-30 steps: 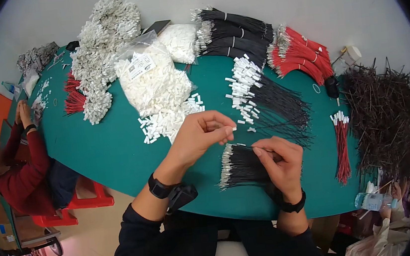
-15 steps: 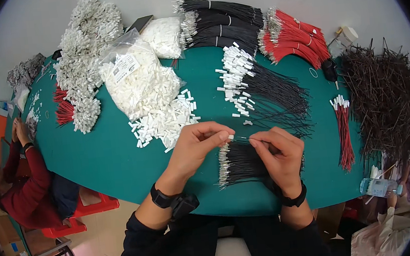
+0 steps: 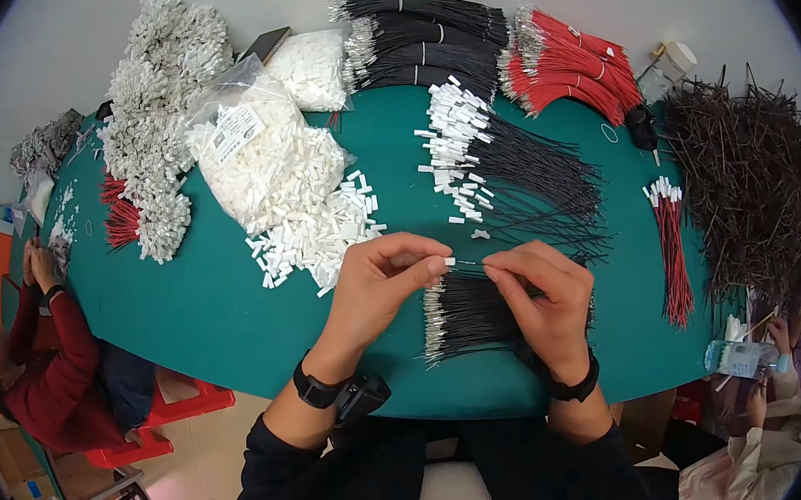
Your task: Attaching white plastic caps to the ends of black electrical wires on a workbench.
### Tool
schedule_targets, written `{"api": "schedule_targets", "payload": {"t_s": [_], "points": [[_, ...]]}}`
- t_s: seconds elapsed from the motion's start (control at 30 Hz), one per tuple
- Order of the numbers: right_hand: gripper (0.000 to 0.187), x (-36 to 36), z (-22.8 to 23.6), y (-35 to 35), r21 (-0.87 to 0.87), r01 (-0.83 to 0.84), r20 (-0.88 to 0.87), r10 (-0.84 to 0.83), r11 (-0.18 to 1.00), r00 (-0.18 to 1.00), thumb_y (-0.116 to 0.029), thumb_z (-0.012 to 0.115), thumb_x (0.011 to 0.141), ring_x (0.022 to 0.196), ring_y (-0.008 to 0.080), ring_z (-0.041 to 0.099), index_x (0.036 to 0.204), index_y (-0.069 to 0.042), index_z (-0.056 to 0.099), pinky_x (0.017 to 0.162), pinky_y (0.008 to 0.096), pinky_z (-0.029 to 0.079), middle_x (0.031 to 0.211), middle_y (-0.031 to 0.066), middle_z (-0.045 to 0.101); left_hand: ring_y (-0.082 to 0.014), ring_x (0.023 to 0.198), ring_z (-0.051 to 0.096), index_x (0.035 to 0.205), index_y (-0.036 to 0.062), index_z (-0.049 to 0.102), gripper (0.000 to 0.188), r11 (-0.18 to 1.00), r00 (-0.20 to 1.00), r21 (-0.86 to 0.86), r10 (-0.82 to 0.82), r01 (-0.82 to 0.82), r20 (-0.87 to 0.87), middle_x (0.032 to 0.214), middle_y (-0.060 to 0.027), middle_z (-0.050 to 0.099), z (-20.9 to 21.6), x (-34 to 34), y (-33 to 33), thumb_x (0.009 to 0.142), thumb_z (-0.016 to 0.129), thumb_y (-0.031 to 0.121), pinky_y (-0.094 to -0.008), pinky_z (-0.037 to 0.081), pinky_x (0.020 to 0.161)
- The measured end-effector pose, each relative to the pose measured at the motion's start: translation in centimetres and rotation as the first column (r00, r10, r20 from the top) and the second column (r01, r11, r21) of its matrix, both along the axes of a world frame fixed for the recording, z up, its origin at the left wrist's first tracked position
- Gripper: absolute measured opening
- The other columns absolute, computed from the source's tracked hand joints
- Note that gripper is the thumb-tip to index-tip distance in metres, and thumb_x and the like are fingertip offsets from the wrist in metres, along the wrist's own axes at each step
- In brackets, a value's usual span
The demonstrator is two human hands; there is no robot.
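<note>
My left hand (image 3: pixel 375 287) pinches a small white plastic connector housing (image 3: pixel 450 261) between thumb and forefinger. Facing it, my right hand (image 3: pixel 554 297) pinches a thin wire (image 3: pixel 469 263) whose metal-tipped end points at the housing; whether the tip is inside cannot be made out. Below both hands lies a row of black wires (image 3: pixel 476 315) with metal terminals at their left ends. Just beyond, black wires (image 3: pixel 543 162) with white housings (image 3: pixel 458 132) on their ends lie in a loose pile.
Loose white housings (image 3: pixel 317 244) spill from a clear bag (image 3: pixel 259 157). Tied black bundles (image 3: pixel 437 36) and red bundles (image 3: pixel 581 65) lie at the back. On the right are red wires (image 3: pixel 674 260), a dark tangled heap (image 3: pixel 745 184) and a bottle (image 3: pixel 739 359). A co-worker (image 3: pixel 52 374) sits left.
My hands keep nearly the same pose, housing and wire still close together. The whole view has shifted slightly. At the far right, another person's hand has come up beside the bottle.
</note>
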State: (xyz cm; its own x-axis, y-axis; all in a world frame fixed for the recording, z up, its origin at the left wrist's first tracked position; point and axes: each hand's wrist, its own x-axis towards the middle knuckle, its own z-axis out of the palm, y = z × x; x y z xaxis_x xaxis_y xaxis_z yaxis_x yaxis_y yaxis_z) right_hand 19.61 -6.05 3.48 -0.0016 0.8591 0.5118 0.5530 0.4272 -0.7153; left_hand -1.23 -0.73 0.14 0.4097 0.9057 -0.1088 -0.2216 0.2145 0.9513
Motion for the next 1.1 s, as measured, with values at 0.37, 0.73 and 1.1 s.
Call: {"api": "schedule_targets", "payload": {"t_s": [0.37, 0.73, 1.1], "points": [[0.018, 0.16, -0.15, -0.19, 0.025, 0.028, 0.072, -0.030, 0.999, 0.997, 0.005, 0.080, 0.078, 0.074, 0.0257, 0.070, 0.094, -0.001, 0.076, 0.066, 0.0334, 0.053, 0.084, 0.0101, 0.072, -0.0085, 0.082, 0.066, 0.108, -0.0020, 0.077, 0.015, 1.000, 1.000, 0.024, -0.007, 0.007, 0.002, 0.091, -0.0044, 0.075, 0.20, 0.10, -0.08, 0.095, 0.074, 0.005, -0.0228, 0.052, 0.077], [0.019, 0.15, -0.10, 0.07, 0.097, 0.015, 0.121, -0.027, 0.995, 0.992, 0.005, 0.081, 0.076, 0.073, 0.0243, 0.068, 0.093, -0.003, 0.076, 0.065, 0.0339, 0.051, 0.085, 0.0085, 0.072, -0.0130, 0.084, 0.072, 0.107, -0.0036, 0.076, 0.014, 1.000, 0.999, -0.025, -0.011, 0.012, 0.050, 0.093, -0.0088, 0.077, 0.07, -0.05, 0.00, 0.094, 0.074, 0.003, -0.0263, 0.057, 0.079], [0.021, 0.33, -0.08, 0.10, 0.137, 0.022, 0.155, -0.044, 0.990, 0.987, 0.003, 0.083, 0.075, 0.068, 0.0227, 0.064, 0.094, -0.005, 0.077, 0.063, 0.0340, 0.047, 0.083, 0.0067, 0.071, -0.0159, 0.090, 0.073, 0.102, -0.0039, 0.077, 0.013, 0.999, 0.995, -0.032, 0.016, -0.013, 0.101, 0.099, -0.0112, 0.076, -0.31, -0.20, 0.24, 0.088, 0.077, -0.003, -0.0279, 0.058, 0.085]]}}
